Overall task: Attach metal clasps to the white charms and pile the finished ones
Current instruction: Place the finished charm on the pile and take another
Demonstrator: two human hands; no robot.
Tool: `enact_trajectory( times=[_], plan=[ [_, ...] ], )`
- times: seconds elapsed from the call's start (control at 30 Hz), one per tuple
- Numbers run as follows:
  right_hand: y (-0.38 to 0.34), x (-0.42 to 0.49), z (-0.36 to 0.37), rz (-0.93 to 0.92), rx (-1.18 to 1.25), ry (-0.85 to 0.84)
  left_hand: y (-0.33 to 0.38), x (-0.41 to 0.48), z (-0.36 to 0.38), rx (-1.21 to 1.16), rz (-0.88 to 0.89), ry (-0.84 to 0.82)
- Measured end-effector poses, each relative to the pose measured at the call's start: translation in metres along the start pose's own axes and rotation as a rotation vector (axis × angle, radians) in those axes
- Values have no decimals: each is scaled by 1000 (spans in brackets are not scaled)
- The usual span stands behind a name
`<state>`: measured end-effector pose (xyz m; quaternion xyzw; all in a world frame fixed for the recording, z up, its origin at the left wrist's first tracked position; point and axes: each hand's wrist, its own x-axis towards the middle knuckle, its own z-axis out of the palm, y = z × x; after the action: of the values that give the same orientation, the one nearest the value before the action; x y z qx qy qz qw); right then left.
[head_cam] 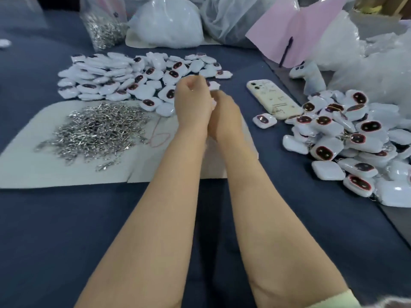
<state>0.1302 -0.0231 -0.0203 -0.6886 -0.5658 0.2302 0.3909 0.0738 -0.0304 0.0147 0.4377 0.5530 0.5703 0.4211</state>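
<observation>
My left hand point(192, 97) and my right hand point(224, 114) meet above the middle of the blue cloth, fingers curled. Between them they hold a white charm point(214, 86), which shows just past my left fingertips. Any clasp in my fingers is hidden. Behind my hands, to the left, spreads a layer of loose white charms point(115, 78) with dark oval faces. Loose metal clasps point(97, 130) lie heaped on a grey sheet point(33, 172) to my left. On the right sits a pile of charms point(355, 143), some with metal clasps showing.
A white phone point(273, 98) lies right of my hands, with one charm point(264, 121) beside it. At the back stand a bag of clasps point(104, 30), plastic bags point(166, 25) and pink paper point(295, 30). A red cord point(160, 138) lies on the sheet.
</observation>
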Motion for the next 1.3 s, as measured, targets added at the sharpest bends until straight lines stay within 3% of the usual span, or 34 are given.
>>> enact_trajectory(
  times=[0.07, 0.13, 0.2, 0.27, 0.43, 0.53, 0.6, 0.7, 0.77, 0.83, 0.9, 1.13, 1.3],
  plan=[
    [0, 1, 28, 9, -226, -92, -8, 9, -31, -16, -36, 83],
    [6, -2, 38, -36, -419, 1, -14, 13, -46, -50, -92, 106],
    [5, -5, 43, -77, -415, 92, -21, 16, -60, -77, -88, 131],
    [1, -7, 45, -90, -310, 148, -27, 18, -66, -49, -79, 118],
    [-12, -11, 45, -108, 295, 193, -36, 17, -64, 82, -102, -75],
    [-18, -12, 47, -112, 408, 153, -35, 18, -63, 96, -79, -123],
    [-20, -13, 50, -97, 418, 99, -34, 21, -65, 67, -33, -62],
    [-22, -16, 54, -152, 244, 0, -31, 25, -74, -234, -37, 121],
    [-24, -20, 59, -275, -33, -134, -28, 30, -83, -537, -71, 225],
    [-27, -23, 68, -435, -400, -286, -27, 34, -92, -688, -87, 316],
    [-29, -28, 74, -461, -544, -349, -27, 37, -98, -760, -70, 360],
    [-27, -29, 75, -378, -456, -139, -29, 30, -88, -694, -112, 293],
    [-24, -26, 67, -248, -72, -95, -32, 28, -81, -624, -101, 231]
  ],
)
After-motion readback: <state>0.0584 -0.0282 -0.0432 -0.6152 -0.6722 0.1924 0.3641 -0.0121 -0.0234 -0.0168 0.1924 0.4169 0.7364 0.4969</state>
